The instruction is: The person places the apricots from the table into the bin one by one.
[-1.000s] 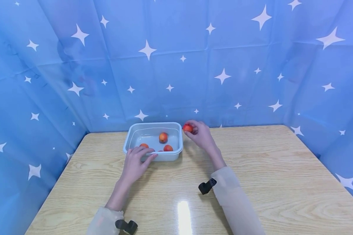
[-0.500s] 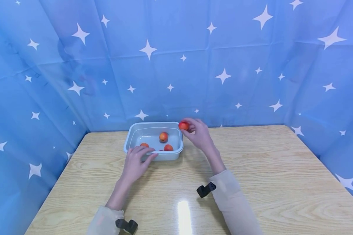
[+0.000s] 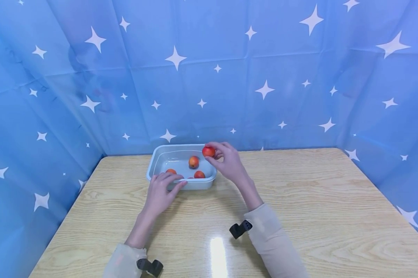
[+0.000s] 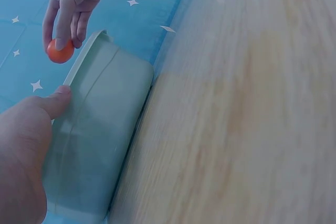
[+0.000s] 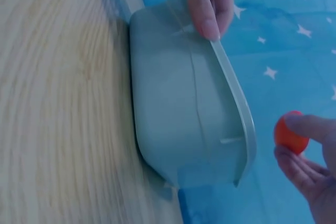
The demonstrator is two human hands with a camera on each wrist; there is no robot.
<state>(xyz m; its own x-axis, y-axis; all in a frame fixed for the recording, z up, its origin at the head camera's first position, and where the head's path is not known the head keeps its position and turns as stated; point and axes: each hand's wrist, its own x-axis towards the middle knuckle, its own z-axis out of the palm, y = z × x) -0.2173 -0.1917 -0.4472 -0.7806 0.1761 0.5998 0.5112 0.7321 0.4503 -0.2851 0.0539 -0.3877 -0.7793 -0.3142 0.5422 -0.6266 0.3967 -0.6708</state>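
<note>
My right hand (image 3: 227,161) pinches a small round red-orange fruit (image 3: 208,151) between thumb and fingertips. It holds the fruit above the right rim of a pale blue-green plastic tub (image 3: 181,185), clear of the tub. In the right wrist view, the fruit (image 5: 291,132) sits just beyond the rim. My left hand (image 3: 162,192) grips the tub's near rim, thumb outside and fingers over the inner side. Inside the tub lie several similar fruits, one near the middle (image 3: 193,162) and one by the front right (image 3: 199,175). The front wall and left hand partly hide the others.
The tub stands near the back edge of a wood-grain table (image 3: 209,224). Behind the table hangs a blue curtain (image 3: 209,77) with white stars, folding round both sides. A black wrist camera (image 3: 240,229) is strapped at each sleeve cuff.
My right hand has carried the fruit leftward, from beside the tub to above its right rim. My left hand has stayed on the near rim.
</note>
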